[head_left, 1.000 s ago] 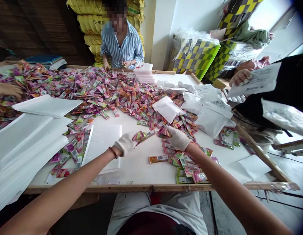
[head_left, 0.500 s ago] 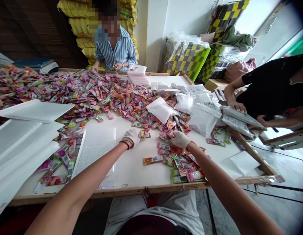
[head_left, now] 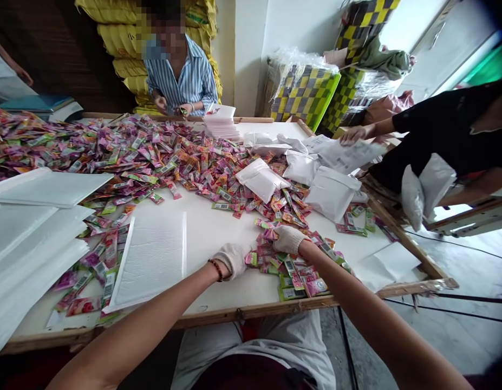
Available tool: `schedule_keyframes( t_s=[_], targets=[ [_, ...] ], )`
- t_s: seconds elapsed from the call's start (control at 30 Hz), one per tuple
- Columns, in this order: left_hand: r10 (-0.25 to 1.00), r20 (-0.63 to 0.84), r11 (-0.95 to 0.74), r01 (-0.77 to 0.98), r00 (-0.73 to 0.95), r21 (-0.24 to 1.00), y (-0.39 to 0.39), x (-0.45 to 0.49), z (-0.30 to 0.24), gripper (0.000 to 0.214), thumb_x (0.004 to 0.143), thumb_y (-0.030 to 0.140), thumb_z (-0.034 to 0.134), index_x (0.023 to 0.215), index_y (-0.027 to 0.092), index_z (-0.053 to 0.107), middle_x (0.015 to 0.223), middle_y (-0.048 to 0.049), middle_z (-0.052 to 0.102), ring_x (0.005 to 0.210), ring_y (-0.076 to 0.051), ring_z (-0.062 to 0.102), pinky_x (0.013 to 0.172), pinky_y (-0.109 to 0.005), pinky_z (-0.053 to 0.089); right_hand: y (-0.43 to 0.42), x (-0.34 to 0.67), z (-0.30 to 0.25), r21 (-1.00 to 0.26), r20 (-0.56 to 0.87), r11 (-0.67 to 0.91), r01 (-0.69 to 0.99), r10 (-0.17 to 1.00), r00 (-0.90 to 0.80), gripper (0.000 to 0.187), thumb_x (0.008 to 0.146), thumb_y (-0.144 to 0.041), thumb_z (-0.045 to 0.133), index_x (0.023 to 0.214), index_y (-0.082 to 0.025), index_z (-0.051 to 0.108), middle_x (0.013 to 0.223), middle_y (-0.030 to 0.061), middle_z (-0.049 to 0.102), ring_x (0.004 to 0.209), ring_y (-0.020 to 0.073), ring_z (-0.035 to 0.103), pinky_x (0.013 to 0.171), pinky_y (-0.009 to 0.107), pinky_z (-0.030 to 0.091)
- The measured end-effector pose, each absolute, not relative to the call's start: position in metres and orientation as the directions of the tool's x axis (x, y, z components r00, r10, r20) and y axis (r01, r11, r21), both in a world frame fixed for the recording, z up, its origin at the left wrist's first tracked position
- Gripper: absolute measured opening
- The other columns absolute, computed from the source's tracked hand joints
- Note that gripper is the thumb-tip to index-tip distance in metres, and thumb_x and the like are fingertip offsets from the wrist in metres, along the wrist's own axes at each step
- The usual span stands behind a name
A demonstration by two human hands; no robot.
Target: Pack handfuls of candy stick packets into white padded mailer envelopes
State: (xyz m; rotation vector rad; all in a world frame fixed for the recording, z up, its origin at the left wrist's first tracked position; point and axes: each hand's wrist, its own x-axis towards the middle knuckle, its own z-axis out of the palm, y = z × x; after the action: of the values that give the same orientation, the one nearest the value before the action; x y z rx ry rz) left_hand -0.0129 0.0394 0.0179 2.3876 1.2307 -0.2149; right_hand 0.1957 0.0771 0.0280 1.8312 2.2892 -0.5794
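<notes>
My left hand (head_left: 233,260), in a white knit glove with a beaded bracelet at the wrist, is closed at the left edge of a small heap of candy packets (head_left: 293,276). A green and pink packet (head_left: 252,259) shows at its fingertips. My right hand (head_left: 289,240), gloved too, is closed on pink and purple packets (head_left: 269,233) at the heap's upper side; how many it holds is hidden. Left of my left hand a white padded envelope (head_left: 151,257) lies flat on the table (head_left: 214,290).
A big pile of packets (head_left: 124,143) spreads across the back and left. Filled white envelopes (head_left: 262,180) lie at the back right. Stacked envelopes (head_left: 27,238) stand at the left. One co-worker (head_left: 180,76) stands opposite; another (head_left: 449,130) handles envelopes at the right.
My left hand has moved right and towards me, up to the small heap. My right hand stays over the heap. The right co-worker has lifted envelopes; a person's arm appears at far left.
</notes>
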Motion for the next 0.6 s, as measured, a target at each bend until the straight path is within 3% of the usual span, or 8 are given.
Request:
schedule_keyframes(
  t_s=[0.1,0.17,0.23,0.3,0.37,0.47,0.6],
  targets=[
    [0.743,-0.251,-0.572,0.783,0.62,0.244,0.047,-0.032,0.029,0.02,0.08,0.028,0.054,0.088,0.016,0.067,0.096,-0.0143,0.067,0.086,-0.028,0.065,0.075,-0.037,0.05,0.079,0.216,0.045,-0.403,-0.24,0.14,0.904,0.937,-0.252,0.014,0.075,-0.031,0.061,0.082,-0.019,0.062,0.076,0.0,0.067,0.07,0.0142,0.06,0.062,0.022,0.048],
    [0.798,-0.192,-0.497,0.803,0.572,0.329,0.057,-0.042,0.036,0.019,0.081,0.025,0.052,0.089,0.016,0.067,0.092,-0.0103,0.068,0.083,-0.023,0.064,0.076,-0.032,0.05,0.084,0.238,0.059,-0.582,-0.072,0.12,0.804,0.978,-0.198,0.018,0.077,-0.036,0.059,0.081,-0.018,0.06,0.077,-0.0003,0.065,0.072,0.0141,0.059,0.064,0.022,0.048],
    [0.867,-0.12,-0.381,0.799,0.484,0.466,0.07,-0.041,0.041,0.023,0.082,0.023,0.05,0.099,0.017,0.065,0.092,-0.0071,0.069,0.084,-0.02,0.063,0.078,-0.029,0.05,0.089,0.258,0.068,-0.679,0.02,0.091,0.728,0.994,-0.105,0.023,0.075,-0.04,0.061,0.081,-0.018,0.058,0.073,0.0002,0.063,0.068,0.0145,0.057,0.061,0.023,0.047],
    [0.896,-0.027,-0.35,0.739,0.444,0.575,0.085,-0.026,0.043,0.032,0.081,0.024,0.054,0.111,0.016,0.062,0.102,-0.0072,0.069,0.093,-0.02,0.063,0.083,-0.028,0.05,0.092,0.27,0.071,-0.641,-0.019,0.043,0.766,0.997,-0.072,0.025,0.072,-0.04,0.064,0.082,-0.018,0.06,0.07,0.0002,0.062,0.065,0.0149,0.055,0.059,0.023,0.045],
    [0.86,0.057,-0.434,0.669,0.506,0.603,0.1,-0.002,0.04,0.039,0.08,0.023,0.056,0.118,0.016,0.059,0.114,-0.0085,0.066,0.104,-0.021,0.061,0.09,-0.028,0.047,0.094,0.272,0.067,-0.484,-0.142,-0.005,0.875,0.987,-0.073,0.023,0.069,-0.035,0.068,0.083,-0.018,0.061,0.069,0.0007,0.063,0.065,0.0156,0.055,0.058,0.024,0.044],
    [0.75,-0.015,-0.588,0.676,0.662,0.443,0.116,0.038,0.031,0.035,0.08,0.02,0.055,0.114,0.017,0.062,0.116,-0.0114,0.066,0.108,-0.025,0.06,0.092,-0.033,0.045,0.092,0.263,0.051,-0.219,-0.319,-0.056,0.974,0.948,-0.017,0.016,0.066,-0.023,0.067,0.081,-0.019,0.063,0.069,0.0036,0.065,0.063,0.0174,0.057,0.056,0.025,0.041],
    [0.694,-0.198,-0.653,0.721,0.692,0.231,0.118,0.062,0.02,0.035,0.074,0.02,0.061,0.108,0.016,0.065,0.106,-0.0154,0.067,0.097,-0.03,0.062,0.084,-0.038,0.045,0.089,0.26,0.029,-0.159,-0.365,-0.087,0.983,0.931,0.024,0.017,0.069,-0.02,0.062,0.085,-0.017,0.064,0.076,0.0086,0.068,0.065,0.0193,0.06,0.055,0.026,0.041]
  ],
)
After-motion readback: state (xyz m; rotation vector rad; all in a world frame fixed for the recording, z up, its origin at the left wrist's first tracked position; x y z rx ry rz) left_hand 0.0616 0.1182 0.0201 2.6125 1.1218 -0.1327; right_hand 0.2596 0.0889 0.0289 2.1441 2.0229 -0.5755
